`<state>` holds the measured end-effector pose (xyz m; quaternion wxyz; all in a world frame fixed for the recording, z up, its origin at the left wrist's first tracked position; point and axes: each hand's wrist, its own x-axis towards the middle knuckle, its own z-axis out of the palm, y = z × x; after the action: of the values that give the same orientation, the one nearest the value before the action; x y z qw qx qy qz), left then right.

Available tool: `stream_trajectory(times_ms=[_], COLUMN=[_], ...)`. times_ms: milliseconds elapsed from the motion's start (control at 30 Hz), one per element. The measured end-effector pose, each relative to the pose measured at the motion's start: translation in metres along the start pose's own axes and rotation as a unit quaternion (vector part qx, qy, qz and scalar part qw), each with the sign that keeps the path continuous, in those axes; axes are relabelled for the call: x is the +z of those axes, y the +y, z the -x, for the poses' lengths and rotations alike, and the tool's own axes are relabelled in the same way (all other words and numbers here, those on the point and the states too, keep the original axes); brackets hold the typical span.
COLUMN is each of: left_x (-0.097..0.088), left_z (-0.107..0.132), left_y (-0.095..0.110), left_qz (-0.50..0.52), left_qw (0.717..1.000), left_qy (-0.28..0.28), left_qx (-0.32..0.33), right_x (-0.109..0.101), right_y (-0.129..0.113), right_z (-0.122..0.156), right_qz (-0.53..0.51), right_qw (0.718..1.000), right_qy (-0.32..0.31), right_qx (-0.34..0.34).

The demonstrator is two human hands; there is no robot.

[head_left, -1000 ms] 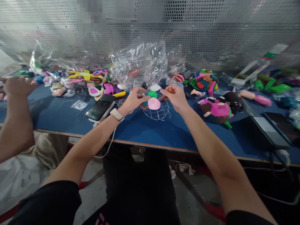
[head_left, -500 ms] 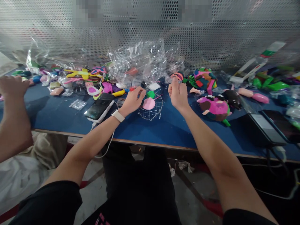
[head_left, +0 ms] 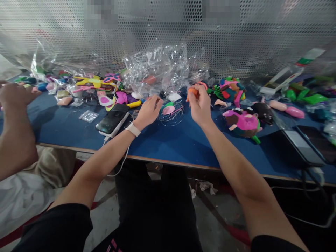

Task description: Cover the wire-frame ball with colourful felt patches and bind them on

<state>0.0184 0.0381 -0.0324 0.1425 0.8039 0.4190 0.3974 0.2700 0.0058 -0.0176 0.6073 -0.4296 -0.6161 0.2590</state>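
Observation:
A round wire mesh frame (head_left: 172, 117) lies on the blue table (head_left: 183, 143), with a pink clay disc (head_left: 168, 110) and a green clay piece (head_left: 169, 104) stuck on it. My left hand (head_left: 149, 111) grips the frame's left edge, fingers curled round it. My right hand (head_left: 200, 105) is raised just right of the frame and pinches a small orange clay lump (head_left: 192, 91) between thumb and fingers.
A phone (head_left: 112, 119) on a white power bank lies left of my left hand. Crumpled clear plastic (head_left: 160, 70) sits behind the frame. Clay figures (head_left: 241, 122) and loose coloured pieces crowd the back and right. Another person's hand (head_left: 14, 96) rests at far left. A tablet (head_left: 301, 141) lies right.
My right hand has lifted away from the frame with the orange lump, up and toward the back. The frame has tipped flatter under my left hand.

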Motion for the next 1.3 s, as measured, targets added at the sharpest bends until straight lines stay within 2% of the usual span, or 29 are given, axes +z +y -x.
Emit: stream_trajectory(times_ms=[133,300,400,533,667,767,900,1000,1133,1300], left_x=[0.004,0.01,0.014,0.018,0.017,0.013,0.007,0.007,0.012,0.01], left_z=[0.0,-0.001,-0.003,-0.005,-0.006,-0.007,-0.008,-0.008,-0.004,-0.005], left_y=[-0.003,-0.017,-0.029,-0.035,-0.03,-0.026,-0.03,-0.038,-0.043,-0.039], left_qz=[0.01,0.021,0.055,0.122,0.205,0.257,0.28,0.274,0.261,0.196], left_qw=[1.0,0.999,0.996,0.984,0.957,0.94,0.93,0.935,0.938,0.952], left_qy=[-0.01,-0.019,-0.03,-0.018,-0.045,-0.054,-0.07,-0.079,-0.102,-0.075], left_qx=[-0.01,-0.037,-0.068,-0.128,-0.2,-0.216,-0.226,-0.211,-0.202,-0.223], right_x=[0.002,0.002,0.002,0.004,0.007,0.005,-0.002,-0.008,-0.009,0.001], right_y=[-0.011,-0.007,0.007,0.02,0.02,0.017,0.013,0.015,0.021,0.023], right_z=[0.005,0.003,-0.001,-0.002,-0.002,-0.003,-0.004,-0.002,0.001,0.005], right_qz=[0.058,0.064,0.05,-0.002,-0.057,-0.092,-0.09,-0.033,0.045,0.049], right_qw=[0.996,0.996,0.999,0.996,0.987,0.973,0.945,0.945,0.969,0.985], right_qy=[0.024,0.021,0.004,-0.051,-0.066,-0.076,-0.156,-0.195,-0.149,-0.099], right_qx=[-0.057,-0.051,-0.011,0.077,0.137,0.197,0.275,0.259,0.191,0.133])
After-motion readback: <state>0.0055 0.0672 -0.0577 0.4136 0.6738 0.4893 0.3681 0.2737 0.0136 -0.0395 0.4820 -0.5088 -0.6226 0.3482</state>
